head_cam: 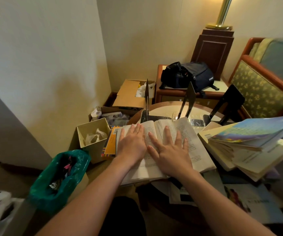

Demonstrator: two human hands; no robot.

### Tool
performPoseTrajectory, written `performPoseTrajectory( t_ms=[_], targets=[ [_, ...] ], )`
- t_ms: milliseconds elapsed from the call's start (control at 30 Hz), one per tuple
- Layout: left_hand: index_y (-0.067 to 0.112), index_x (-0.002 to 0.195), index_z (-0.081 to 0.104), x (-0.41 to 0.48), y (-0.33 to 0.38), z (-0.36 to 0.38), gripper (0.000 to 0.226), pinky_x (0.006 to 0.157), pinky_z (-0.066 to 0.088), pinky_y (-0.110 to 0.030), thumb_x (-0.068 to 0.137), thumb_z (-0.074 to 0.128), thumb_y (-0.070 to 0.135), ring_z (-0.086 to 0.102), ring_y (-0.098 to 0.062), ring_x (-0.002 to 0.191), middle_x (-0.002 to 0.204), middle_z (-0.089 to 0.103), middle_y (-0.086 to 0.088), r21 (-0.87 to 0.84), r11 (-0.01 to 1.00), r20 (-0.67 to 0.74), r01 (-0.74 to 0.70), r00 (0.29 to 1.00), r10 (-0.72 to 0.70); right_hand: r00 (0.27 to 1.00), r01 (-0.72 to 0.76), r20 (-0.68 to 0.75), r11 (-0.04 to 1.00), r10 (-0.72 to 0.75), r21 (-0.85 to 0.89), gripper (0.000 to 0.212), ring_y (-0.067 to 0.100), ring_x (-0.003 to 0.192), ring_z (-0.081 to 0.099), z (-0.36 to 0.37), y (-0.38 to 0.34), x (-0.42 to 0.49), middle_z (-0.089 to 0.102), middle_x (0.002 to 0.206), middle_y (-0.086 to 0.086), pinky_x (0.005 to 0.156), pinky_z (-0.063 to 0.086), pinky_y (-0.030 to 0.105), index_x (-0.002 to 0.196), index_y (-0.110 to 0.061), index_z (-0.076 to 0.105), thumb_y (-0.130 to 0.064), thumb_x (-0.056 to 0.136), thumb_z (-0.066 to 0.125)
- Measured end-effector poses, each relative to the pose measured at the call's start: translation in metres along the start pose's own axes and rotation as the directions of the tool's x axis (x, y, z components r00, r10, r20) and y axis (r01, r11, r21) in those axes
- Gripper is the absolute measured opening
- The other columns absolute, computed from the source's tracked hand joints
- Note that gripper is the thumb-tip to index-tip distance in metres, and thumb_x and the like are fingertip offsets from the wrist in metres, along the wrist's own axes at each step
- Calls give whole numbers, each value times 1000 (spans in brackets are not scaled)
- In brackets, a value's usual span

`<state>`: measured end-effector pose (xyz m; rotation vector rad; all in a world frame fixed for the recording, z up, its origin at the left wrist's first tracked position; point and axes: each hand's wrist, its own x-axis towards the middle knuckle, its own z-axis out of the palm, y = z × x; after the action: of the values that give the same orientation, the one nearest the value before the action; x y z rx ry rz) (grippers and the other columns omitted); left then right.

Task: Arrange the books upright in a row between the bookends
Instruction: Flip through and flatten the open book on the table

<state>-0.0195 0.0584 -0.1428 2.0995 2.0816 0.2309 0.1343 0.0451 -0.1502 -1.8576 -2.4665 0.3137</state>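
Observation:
An open book (186, 133) with printed pages lies flat on the round table (164, 108). My left hand (132, 142) rests flat on its left page, fingers together. My right hand (169, 150) lies flat with fingers spread on the right page. An orange-covered book (111, 142) sticks out under the open book's left edge. To the right, a loose pile of books (239, 147) lies fanned and tilted. Three black bookends stand at the table's far side: left bookend (146, 99), middle bookend (187, 101), right bookend (229, 104).
A beige bin (93, 133) and a green-bagged bin (59, 178) stand on the floor at left. Behind are a cardboard box (130, 94), a black backpack (186, 74) on a side table, a lamp base and an armchair (265, 86). Magazines (250, 201) lie at lower right.

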Motion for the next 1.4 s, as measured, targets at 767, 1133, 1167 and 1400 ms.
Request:
performPoseTrajectory(
  t_ms=[767,1133,1167,1400],
  targets=[
    [40,157,2,-20,-47,1,60,122,-9,-54,102,22,56,-9,-14,153,161,-1,24,-23,985,97,-172,980,173,1000,13,6,1000,-13,-4,61,45,149,-20,0,2,-1,-27,164,2,118,-10,65,147,-60,-20,-75,95,9],
    [36,156,-9,-39,-26,7,56,120,-16,-53,105,12,50,-24,-14,150,160,-18,23,-92,986,85,-139,986,147,1000,5,22,1000,-4,-19,61,44,149,-19,-4,1,-2,-27,164,2,120,-8,63,147,-59,-20,-74,96,9],
    [38,154,-12,-53,-26,8,56,120,-18,-52,105,11,51,-28,-13,148,159,-22,24,-90,983,95,-161,981,169,1000,7,23,1000,-7,-16,61,45,149,-19,-4,1,-2,-28,164,2,120,-8,63,147,-59,-20,-74,96,9],
    [39,151,-23,-89,-23,11,57,118,-22,-52,105,8,48,-37,-11,143,155,-32,25,14,977,161,-211,965,206,1000,19,14,1000,-19,-2,61,44,149,-20,-3,2,-2,-28,164,1,120,-9,62,147,-60,-21,-74,96,9]
  ],
)
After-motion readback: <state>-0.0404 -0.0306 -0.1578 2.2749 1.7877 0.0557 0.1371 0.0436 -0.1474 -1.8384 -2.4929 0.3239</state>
